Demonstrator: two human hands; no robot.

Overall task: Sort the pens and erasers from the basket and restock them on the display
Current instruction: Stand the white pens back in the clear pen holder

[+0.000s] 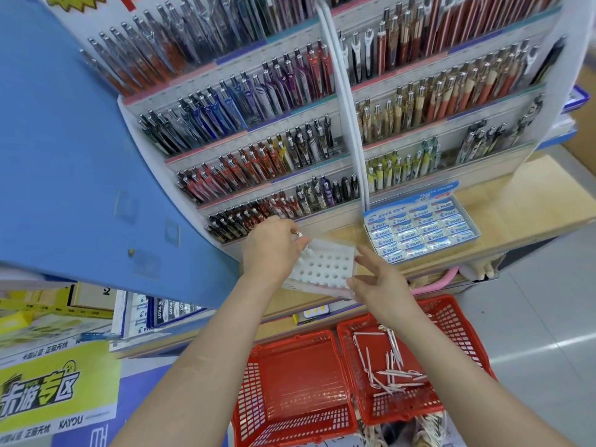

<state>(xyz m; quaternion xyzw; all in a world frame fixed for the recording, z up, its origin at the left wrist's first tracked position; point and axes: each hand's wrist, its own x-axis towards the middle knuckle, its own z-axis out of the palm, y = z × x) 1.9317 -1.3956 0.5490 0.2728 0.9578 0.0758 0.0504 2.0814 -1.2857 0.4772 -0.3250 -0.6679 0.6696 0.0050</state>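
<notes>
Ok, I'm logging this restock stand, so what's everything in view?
pen display: one, white, tiers of many-coloured pens, behind the counter
eraser box: one, blue and white, on the counter
white tray: one, holed, over the counter's edge
white pen: one, at the tray's left side
left basket: one, red, below the counter
right basket: one, red, beside it
loose pens: many, white, in the right basket
blue panel: one, left of the display
yellow sign: one, lower left
left hand: pinches the white pen
right hand: holds the tray's right corner
</notes>
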